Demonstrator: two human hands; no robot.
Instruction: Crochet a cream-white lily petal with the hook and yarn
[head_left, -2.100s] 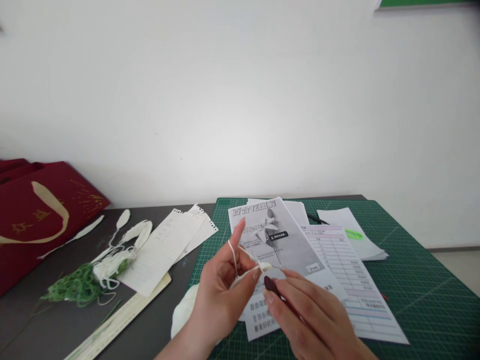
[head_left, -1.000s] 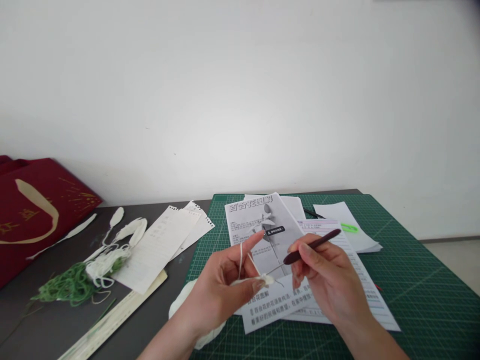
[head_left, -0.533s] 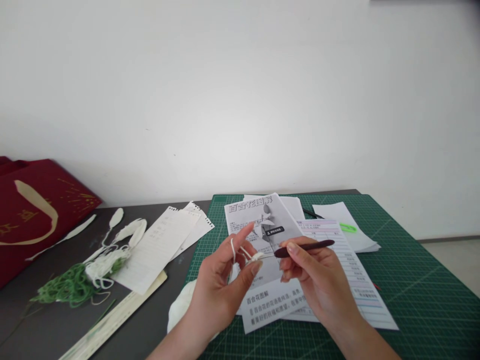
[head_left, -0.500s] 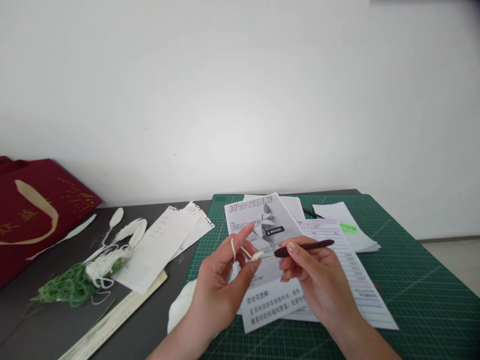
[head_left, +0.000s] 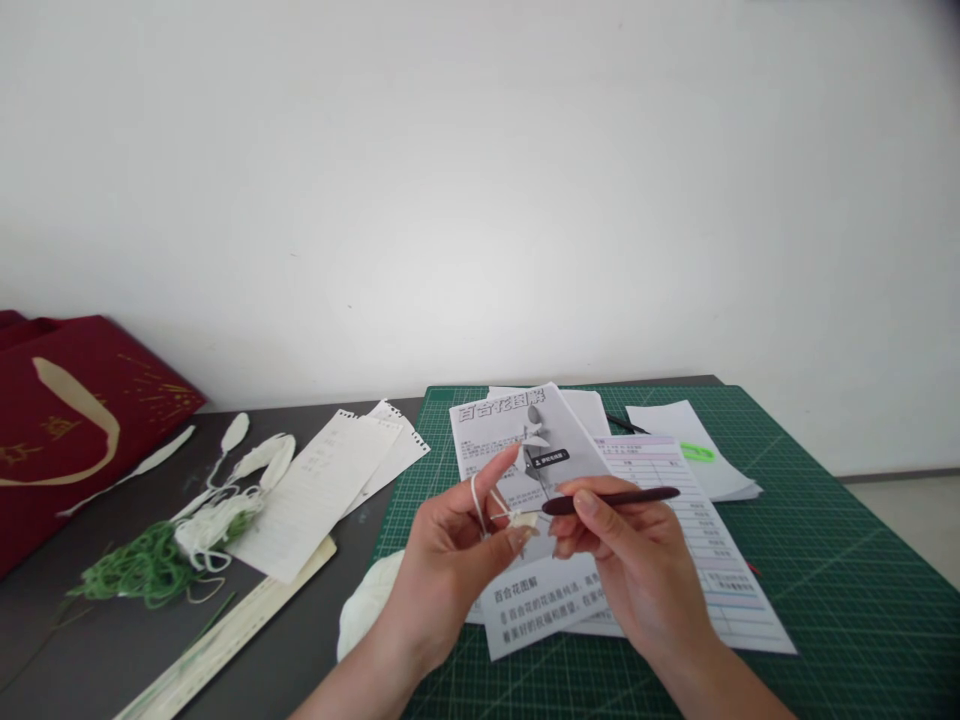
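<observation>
My left hand point(head_left: 450, 560) is raised over the green cutting mat point(head_left: 825, 600), with white yarn point(head_left: 477, 492) looped over its outstretched index finger and a small white crocheted piece point(head_left: 523, 521) pinched between thumb and middle finger. My right hand point(head_left: 630, 570) grips a dark brown crochet hook point(head_left: 615, 499), held nearly level, its metal tip at the white piece. A ball of white yarn point(head_left: 367, 610) lies on the table below my left wrist. A printed instruction sheet point(head_left: 517, 440) with a flower picture lies under both hands.
A dark red bag point(head_left: 60, 420) leans at the far left. Green yarn point(head_left: 135, 572), white yarn and white crocheted petals point(head_left: 255, 460) lie on the dark table. Lined papers point(head_left: 330, 490), a ruler point(head_left: 240, 630) and a table form point(head_left: 697, 540) lie around; a white wall stands behind.
My right hand turned the hook from pointing toward me to lying nearly level, then brought its tip closer to the white piece. My left hand shifted slightly right, keeping the yarn loop.
</observation>
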